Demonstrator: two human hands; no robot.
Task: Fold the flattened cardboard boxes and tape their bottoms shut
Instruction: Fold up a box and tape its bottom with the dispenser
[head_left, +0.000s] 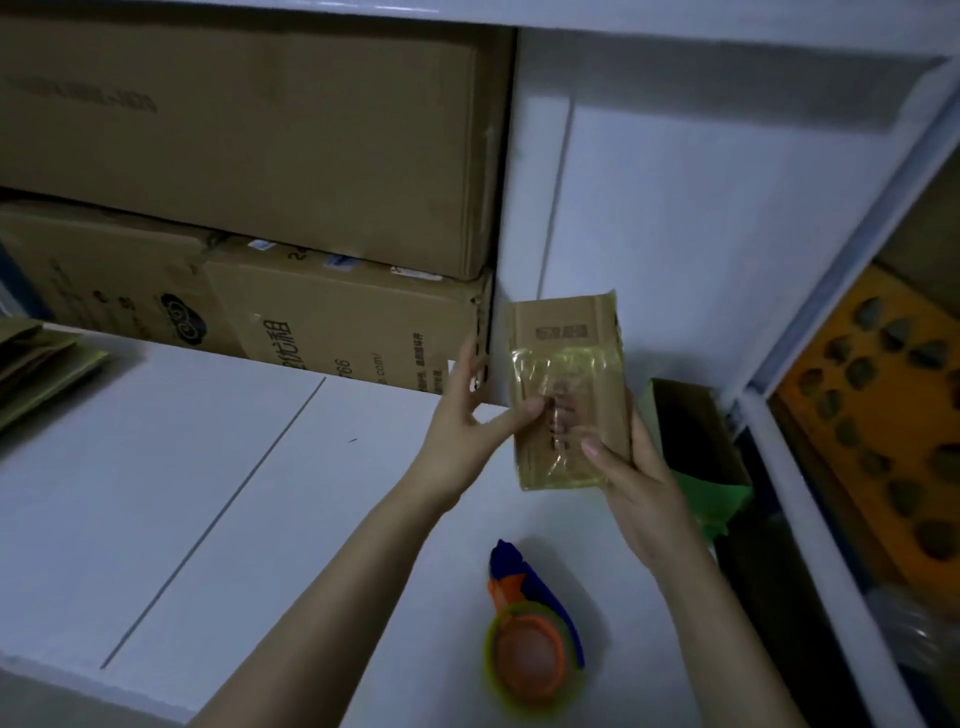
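Head view shows you near the end of one box: the small brown cardboard box (569, 384) is up in the air between your hands, its bottom face turned toward you and already covered by wrinkled yellowish clear tape (563, 415). Your right hand (639, 483) grips the box from its lower right edge, thumb on the taped face and the other fingers curled behind it. Your left hand (467, 410) is spread, fingers (467, 358) straight and clear of the box, with only the thumb pressing on the tape. This looks like the smoothing step; next you likely need to rub the tape down flat, set this box aside and take another blank. The stack of flattened cardboard (36, 364) lies well to the left of your left fingers, and the blue and orange tape dispenser (535, 639) rests on the white table (208, 467) below your right fingers. Just right of them stands an open green-sided cardboard box (696, 441). Large brown cartons (260, 156) are stacked behind the table, and an orange tray (883, 415) of dark lumps sits in the white shelf frame (810, 519) further right.
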